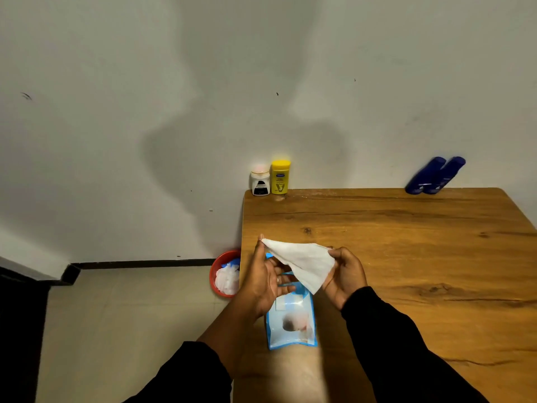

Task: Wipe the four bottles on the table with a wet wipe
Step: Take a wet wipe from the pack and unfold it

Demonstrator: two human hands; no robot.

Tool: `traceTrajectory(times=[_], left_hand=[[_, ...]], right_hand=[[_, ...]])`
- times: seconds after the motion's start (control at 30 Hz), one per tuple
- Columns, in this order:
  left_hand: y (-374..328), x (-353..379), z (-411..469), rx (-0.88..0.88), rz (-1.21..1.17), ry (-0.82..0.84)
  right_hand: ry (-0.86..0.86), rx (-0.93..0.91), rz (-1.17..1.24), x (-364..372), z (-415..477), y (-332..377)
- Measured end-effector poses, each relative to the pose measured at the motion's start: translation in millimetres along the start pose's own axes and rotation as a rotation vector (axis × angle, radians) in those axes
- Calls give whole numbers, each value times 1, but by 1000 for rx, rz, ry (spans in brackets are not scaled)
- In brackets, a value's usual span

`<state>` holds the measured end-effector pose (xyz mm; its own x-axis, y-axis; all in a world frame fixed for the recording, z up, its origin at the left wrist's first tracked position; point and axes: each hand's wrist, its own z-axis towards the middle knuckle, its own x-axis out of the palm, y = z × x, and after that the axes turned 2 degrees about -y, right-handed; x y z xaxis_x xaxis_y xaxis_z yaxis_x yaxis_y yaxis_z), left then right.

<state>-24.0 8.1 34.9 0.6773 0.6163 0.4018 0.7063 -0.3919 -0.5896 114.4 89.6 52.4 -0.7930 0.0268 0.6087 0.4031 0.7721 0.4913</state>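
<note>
A white wet wipe [305, 263] is stretched between my hands above the wooden table [406, 257]. My left hand [266, 282] pinches its left corner, and my right hand [345, 276] pinches its right edge. Under my hands lies a blue pack of wipes [292, 324]. At the table's far left corner stand a small white bottle with a pink cap [260, 180] and a yellow bottle [280, 177]. Two dark blue bottles [434, 175] stand side by side at the far right, against the wall.
A red bin [223, 274] with crumpled white wipes sits on the floor just left of the table's left edge. The wall runs directly behind the table. A dark object fills the lower left corner.
</note>
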Motion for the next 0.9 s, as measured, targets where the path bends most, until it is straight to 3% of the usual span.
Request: traceTrajectory(times=[0.2,0.5,0.63,0.9], left_hand=[[-12,4,-4,66,-208,121],[-9,8,0,140,-136,-43],[-19,2,4,172,-183,0],[-26,-6,-6,99,271,182]], right_hand=[[-28,-40,68,0,2,-7],[-84,-11,29,-3,3,-18],[-12,22,-70,-10,-2,-17],[178,248,-386,4,1,6]])
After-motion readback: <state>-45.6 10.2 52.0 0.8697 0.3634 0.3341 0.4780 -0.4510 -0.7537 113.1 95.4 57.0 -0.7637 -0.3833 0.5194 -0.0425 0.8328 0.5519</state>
